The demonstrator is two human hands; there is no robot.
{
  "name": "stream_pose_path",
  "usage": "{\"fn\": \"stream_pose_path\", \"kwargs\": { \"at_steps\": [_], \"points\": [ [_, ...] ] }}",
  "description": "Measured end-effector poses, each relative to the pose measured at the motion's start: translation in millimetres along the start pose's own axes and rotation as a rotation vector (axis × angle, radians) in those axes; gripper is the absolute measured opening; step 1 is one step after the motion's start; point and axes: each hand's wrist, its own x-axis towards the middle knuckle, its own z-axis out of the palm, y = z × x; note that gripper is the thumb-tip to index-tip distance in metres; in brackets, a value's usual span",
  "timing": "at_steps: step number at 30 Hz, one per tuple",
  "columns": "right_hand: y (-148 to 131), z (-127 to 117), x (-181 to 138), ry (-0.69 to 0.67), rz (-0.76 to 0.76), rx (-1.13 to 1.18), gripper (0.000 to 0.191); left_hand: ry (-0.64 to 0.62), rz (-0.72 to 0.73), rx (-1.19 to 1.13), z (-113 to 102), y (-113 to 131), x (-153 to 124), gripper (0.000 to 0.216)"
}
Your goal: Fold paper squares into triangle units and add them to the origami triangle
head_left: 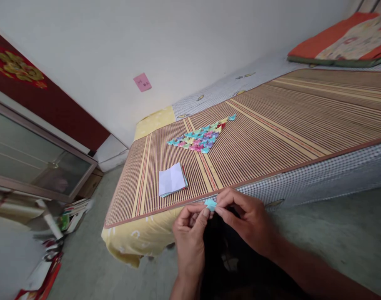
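Observation:
Both hands pinch a small light-blue folded paper piece (pixel 210 204) just in front of the bed's near edge. My left hand (pixel 190 233) grips it from the left with fingertips pressed together. My right hand (pixel 243 218) grips it from the right, fingers curled. On the striped bamboo mat (pixel 271 137) lies a triangle-shaped layout of several small coloured folded papers (pixel 201 137). A stack of square paper sheets (pixel 171 180), white side up, lies on the mat nearer to me, left of my hands.
The mat covers a bed with a yellow sheet corner (pixel 137 237) and checked sheet (pixel 318 179). A folded orange quilt (pixel 343 41) lies at the far right. A pink note (pixel 142 82) sticks to the wall. A glass-fronted cabinet (pixel 31 158) and clutter (pixel 53 233) stand at left.

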Motion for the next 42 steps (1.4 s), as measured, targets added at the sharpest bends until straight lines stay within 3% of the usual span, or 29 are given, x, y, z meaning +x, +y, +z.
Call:
{"fn": "stream_pose_path", "kwargs": {
  "at_steps": [10,16,23,29,36,38,42],
  "points": [
    [4.5,5.0,-4.5,0.029,0.090,-0.004,0.010,0.040,-0.081,-0.230,1.8,-6.6,4.5,0.024],
    [8.7,4.8,-7.6,0.065,0.114,0.011,0.009,-0.146,-0.217,-0.226,0.1,-4.0,6.6,0.026],
    [4.1,-0.4,-2.6,-0.133,0.218,0.136,0.011,-0.196,-0.051,0.064,-3.3,-0.6,-0.1,0.024],
    [3.0,2.8,-1.7,-0.119,0.179,0.106,0.021,-0.145,0.155,0.413,-4.7,0.9,-3.6,0.028],
    [6.9,3.1,-1.6,-0.191,0.183,0.186,0.023,-0.250,-0.064,0.096,-8.4,-8.9,4.0,0.030],
    [8.2,0.1,-2.7,-0.187,0.165,0.110,0.020,-0.260,-0.072,0.045,-8.8,-9.4,4.6,0.028],
    [7.8,-4.2,-2.9,-0.162,0.083,-0.141,0.006,-0.165,-0.037,-0.007,-9.0,-5.6,3.3,0.017]
  ]
}}
